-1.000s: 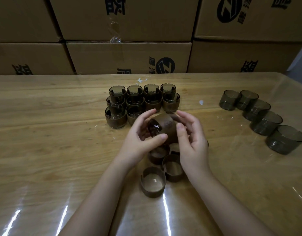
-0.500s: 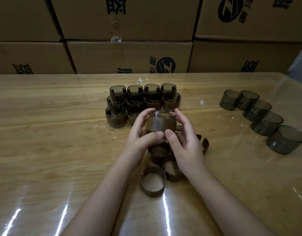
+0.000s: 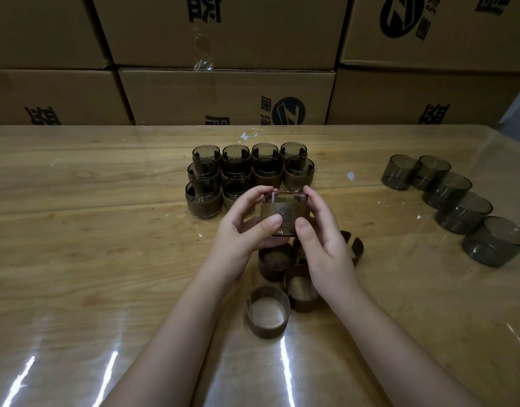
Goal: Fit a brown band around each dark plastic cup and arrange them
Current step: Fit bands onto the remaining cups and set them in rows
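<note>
Dark plastic cup (image 3: 285,198), upright and wearing its brown band (image 3: 283,213), is gripped between the left hand (image 3: 244,230) and right hand (image 3: 323,245): thumbs press the near face and fingers curl over the far rim. Banding looks finished or nearly so. The next move calls for seating the cup in the banded group (image 3: 247,177) just beyond. Below the wrists lie loose bands (image 3: 269,311), while bare cups (image 3: 458,204) stand well apart on the table (image 3: 106,230).

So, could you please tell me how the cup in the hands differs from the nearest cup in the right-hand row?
The held cup wears a brown band; the nearest right-row cup is bare. The held cup is gripped by the left hand and right hand; the nearest right-row cup stands on the table, untouched. Both are dark, see-through and upright.
</note>
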`<move>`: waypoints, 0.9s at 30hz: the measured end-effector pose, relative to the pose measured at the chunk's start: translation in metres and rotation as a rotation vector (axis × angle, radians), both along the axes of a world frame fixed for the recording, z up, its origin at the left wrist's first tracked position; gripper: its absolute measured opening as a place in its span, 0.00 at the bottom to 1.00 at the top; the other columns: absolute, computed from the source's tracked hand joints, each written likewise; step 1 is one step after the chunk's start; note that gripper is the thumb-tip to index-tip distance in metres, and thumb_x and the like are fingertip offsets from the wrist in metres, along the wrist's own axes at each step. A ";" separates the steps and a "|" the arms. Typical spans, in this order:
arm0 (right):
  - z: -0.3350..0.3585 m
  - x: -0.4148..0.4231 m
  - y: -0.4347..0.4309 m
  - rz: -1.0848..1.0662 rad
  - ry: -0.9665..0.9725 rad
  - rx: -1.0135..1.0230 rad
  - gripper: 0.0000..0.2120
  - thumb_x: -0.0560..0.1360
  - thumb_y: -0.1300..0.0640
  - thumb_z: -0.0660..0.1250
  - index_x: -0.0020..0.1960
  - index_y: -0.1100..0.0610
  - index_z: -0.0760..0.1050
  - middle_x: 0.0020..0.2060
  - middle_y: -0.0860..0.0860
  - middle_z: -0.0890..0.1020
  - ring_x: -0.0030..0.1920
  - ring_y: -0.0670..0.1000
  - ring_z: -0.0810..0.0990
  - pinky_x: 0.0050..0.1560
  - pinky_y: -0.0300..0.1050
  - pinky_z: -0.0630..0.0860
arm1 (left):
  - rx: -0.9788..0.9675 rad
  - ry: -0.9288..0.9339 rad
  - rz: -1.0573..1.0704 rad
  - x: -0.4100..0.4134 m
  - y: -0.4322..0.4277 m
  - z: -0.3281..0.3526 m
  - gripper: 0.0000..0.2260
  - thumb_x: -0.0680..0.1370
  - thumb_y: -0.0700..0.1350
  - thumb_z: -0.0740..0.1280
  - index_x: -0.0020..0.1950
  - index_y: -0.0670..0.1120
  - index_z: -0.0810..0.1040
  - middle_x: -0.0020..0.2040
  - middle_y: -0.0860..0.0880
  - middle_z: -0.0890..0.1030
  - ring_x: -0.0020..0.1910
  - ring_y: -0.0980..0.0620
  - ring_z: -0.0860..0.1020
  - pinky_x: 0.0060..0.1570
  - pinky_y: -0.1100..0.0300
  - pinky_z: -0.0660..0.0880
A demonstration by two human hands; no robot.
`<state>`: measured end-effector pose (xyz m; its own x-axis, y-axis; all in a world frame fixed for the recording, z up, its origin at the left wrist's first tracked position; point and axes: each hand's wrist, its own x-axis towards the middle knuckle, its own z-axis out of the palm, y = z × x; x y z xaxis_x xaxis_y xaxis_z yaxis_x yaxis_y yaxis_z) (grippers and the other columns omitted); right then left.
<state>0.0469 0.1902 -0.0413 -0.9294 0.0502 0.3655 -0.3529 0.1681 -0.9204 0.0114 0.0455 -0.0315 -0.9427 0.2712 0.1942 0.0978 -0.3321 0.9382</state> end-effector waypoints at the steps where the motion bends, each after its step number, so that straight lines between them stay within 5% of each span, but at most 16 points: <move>1: 0.000 0.000 0.000 -0.003 -0.003 -0.001 0.19 0.80 0.53 0.59 0.69 0.41 0.61 0.62 0.35 0.69 0.60 0.26 0.68 0.55 0.23 0.67 | -0.001 0.000 0.002 0.000 0.001 0.000 0.19 0.71 0.40 0.69 0.61 0.50 0.75 0.62 0.42 0.74 0.55 0.47 0.81 0.45 0.53 0.81; 21: 0.002 0.001 0.000 -0.012 -0.029 -0.015 0.20 0.79 0.48 0.55 0.70 0.40 0.59 0.63 0.31 0.68 0.64 0.28 0.66 0.59 0.23 0.65 | -0.045 0.023 0.034 0.006 0.003 0.009 0.18 0.68 0.43 0.71 0.58 0.50 0.76 0.56 0.49 0.77 0.49 0.50 0.82 0.43 0.55 0.82; 27: 0.002 0.001 -0.002 -0.015 -0.012 -0.022 0.20 0.81 0.50 0.54 0.72 0.44 0.60 0.62 0.32 0.68 0.61 0.25 0.66 0.56 0.21 0.64 | -0.074 0.056 0.086 0.007 0.005 0.010 0.17 0.69 0.44 0.70 0.57 0.50 0.77 0.62 0.41 0.74 0.49 0.49 0.82 0.41 0.55 0.82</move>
